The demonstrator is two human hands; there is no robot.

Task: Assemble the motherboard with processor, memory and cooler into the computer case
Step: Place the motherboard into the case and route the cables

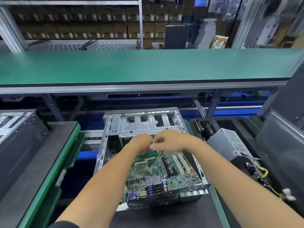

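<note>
While fingers (pixel 152 142) curl, motherboard (pixel 162 170) lies below.

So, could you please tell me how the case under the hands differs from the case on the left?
The open case shows bare silver metal inside; the left case shows mostly black panels. The open case holds the motherboard; the left case's inside is hardly visible. Both lie on green-edged pallets.
</note>
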